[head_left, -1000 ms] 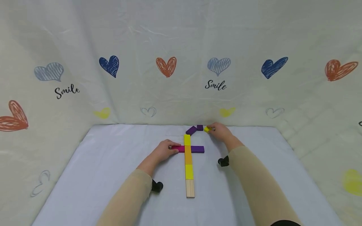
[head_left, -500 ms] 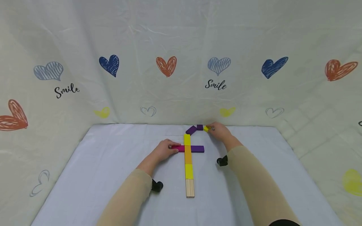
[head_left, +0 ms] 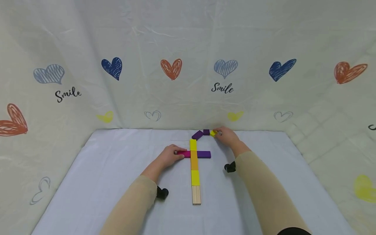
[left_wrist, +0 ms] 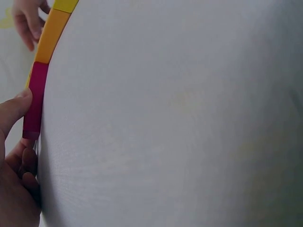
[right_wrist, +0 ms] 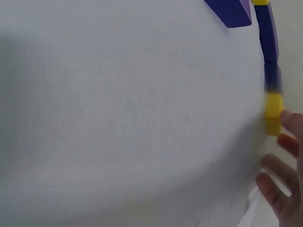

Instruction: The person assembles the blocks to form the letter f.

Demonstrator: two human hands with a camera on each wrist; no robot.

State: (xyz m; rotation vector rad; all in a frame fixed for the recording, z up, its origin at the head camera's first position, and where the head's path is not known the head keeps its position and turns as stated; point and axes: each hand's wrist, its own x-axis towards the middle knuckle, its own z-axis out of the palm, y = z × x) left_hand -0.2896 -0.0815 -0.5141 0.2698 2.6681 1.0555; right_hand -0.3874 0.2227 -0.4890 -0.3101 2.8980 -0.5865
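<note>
In the head view my left hand (head_left: 168, 156) pinches a magenta block (head_left: 186, 154) between thumb and fingers. That block abuts an upright column made of a yellow block (head_left: 193, 144), an orange block (head_left: 194, 160), another yellow block (head_left: 195, 178) and a plain wooden block (head_left: 196, 195). A purple block (head_left: 204, 154) extends from the column's right side. Above the column a slanted purple block (head_left: 197, 135) leads to a small purple block (head_left: 206, 132). My right hand (head_left: 227, 135) pinches a small yellow block (right_wrist: 273, 106), its end against the small purple block.
A white cloth covers the table (head_left: 117, 182). Close behind the upper blocks rises a pale curtain (head_left: 188, 104) printed with hearts and words. A black wrist camera mount (head_left: 162, 193) sits at the left cuff, another mount (head_left: 230, 167) at the right.
My right hand has slid the small yellow block slightly left, closing the narrow gap to the small purple block. My left hand stays on the magenta block. The head view has shifted a little.
</note>
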